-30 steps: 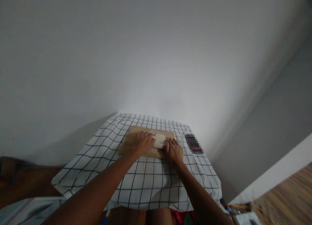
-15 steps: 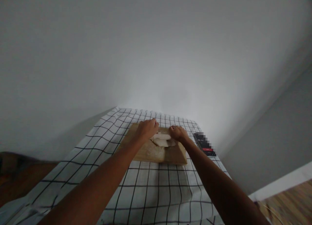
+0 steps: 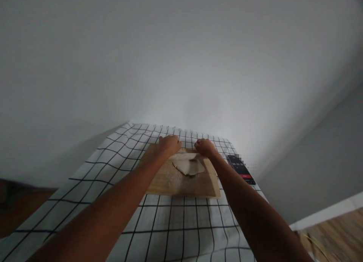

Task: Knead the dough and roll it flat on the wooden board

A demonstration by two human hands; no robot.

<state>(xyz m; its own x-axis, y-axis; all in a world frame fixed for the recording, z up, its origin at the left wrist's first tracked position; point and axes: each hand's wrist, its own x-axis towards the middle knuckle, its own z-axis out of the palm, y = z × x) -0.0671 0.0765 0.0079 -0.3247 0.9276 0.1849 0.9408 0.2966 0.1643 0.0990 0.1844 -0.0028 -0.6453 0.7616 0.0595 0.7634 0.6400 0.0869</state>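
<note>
Dough sheet (image 3: 183, 167), one: pale, thin, soft-looking, with an irregular rounded outline, lying on the upper part of my wooden board (image 3: 181, 189). Pale bar (image 3: 184, 156), one: smooth, rounded, set crosswise along the sheet's far side; rolling pin or rolled fold of dough, I cannot tell. Left hand (image 3: 171, 144): fingers curled inward near the bar's left end, palm hidden; how tightly it closes, or whether it grips anything, I cannot tell. Right hand (image 3: 204, 146): curled likewise near the right end, same doubt.

Risks, as I judge them: tearing at the sheet's thin near edge, from uneven pressure; sticking, wherever the pale dusting (image 3: 171, 180) runs sparse; a skidding board, should the tablecloth (image 3: 170, 226) slip under a forward push; a lopsided sheet, if one hand bears harder.

Materials: board, light-brown, flat, squared-off, powdery on top; tablecloth, white fabric, black grid, rippled at left; phone (image 3: 241, 169), slim dark slab, red strip on screen, right of the board.
</note>
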